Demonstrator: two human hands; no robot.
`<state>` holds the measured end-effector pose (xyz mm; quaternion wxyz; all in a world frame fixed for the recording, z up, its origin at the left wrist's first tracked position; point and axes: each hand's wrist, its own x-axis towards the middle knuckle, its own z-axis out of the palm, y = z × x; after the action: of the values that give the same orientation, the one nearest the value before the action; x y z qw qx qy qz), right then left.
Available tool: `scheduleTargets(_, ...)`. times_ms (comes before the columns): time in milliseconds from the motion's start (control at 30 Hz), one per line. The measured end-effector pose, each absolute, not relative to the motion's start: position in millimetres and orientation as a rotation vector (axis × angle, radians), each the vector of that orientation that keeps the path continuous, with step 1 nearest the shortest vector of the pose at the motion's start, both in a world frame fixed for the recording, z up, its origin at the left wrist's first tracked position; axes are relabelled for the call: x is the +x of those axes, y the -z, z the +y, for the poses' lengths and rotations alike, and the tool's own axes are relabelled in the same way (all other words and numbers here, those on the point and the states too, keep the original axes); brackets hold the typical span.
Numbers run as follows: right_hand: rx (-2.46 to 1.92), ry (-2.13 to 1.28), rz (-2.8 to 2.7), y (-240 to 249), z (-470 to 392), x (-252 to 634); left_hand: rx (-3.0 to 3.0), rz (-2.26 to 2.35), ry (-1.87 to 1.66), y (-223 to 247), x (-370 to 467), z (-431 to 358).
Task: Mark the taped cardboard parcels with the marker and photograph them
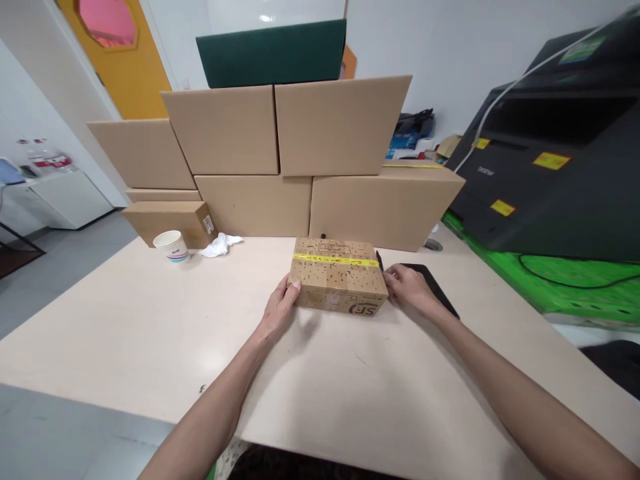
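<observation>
A small cardboard box [333, 279] with dark specks lies on the table, a yellow tape strip [336, 260] running lengthwise across its top. My left hand [281, 307] grips the box's left end, thumb at the front top edge. At the opposite end, my right hand [407, 287] is closed, its fingertips close against the box's side. A slim black object [379, 260] sticks up from those fingers beside the tape's end; its kind is unclear. Partly behind my right wrist lies a flat black item [434, 285].
Large cartons [253, 203] are stacked along the table's back, a dark green box [273, 53] on top. A paper cup [171, 247] and crumpled tissue [220, 245] stand left. A tape roll [433, 245] lies back right, near a big black printer [550, 167].
</observation>
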<state>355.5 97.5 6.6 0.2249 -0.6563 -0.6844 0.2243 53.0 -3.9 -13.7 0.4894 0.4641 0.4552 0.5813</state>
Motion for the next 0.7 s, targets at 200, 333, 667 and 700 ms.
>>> scheduleTargets(200, -1.461, -0.860, -1.640, 14.3, 76.5, 330.5, 1.146, 1.078, -1.408, 15.3, 50.7, -0.5)
scheduleTargets(333, -1.126, -1.253, -1.205, 24.3, 52.5, 319.6, 1.094, 1.065, -1.514, 12.9, 50.1, -0.6)
scheduleTargets(667, -0.812, -1.280, -1.314, 21.1, 37.2, 328.0, 0.985, 1.052, -1.571, -1.3, 44.2, -8.3)
scheduleTargets(700, -0.792, -1.266, -1.328, 21.5, 37.1, 329.1, 0.971, 1.036, -1.581, -1.8, 43.7, -8.5)
